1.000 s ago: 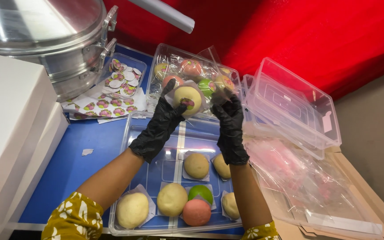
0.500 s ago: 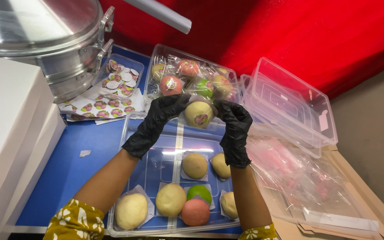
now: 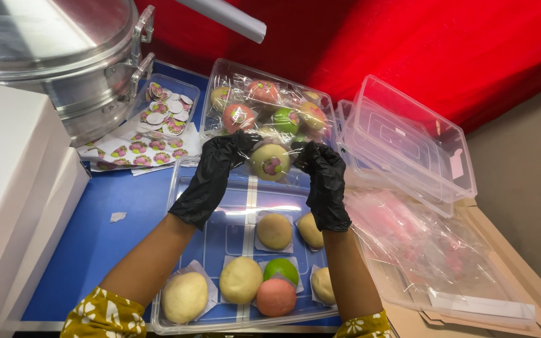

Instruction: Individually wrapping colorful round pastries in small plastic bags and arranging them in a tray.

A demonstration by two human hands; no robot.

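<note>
Above clear tray (image 3: 186, 188) of 6 unwrapped buns (image 3: 240, 280), left hand (image 3: 211, 175) and right hand (image 3: 325, 181), black-gloved, fingers closed, pinching film-wrapped pale bun (image 3: 270, 161) between them, just in front of box of wrapped buns (image 3: 264, 103).

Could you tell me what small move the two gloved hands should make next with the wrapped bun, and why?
Probably carry the wrapped bun forward into the far tray. The left hand and right hand hold it in clear film with a sticker facing up, and that tray already holds similar wrapped, stickered buns, while the near tray holds bare ones.
</note>
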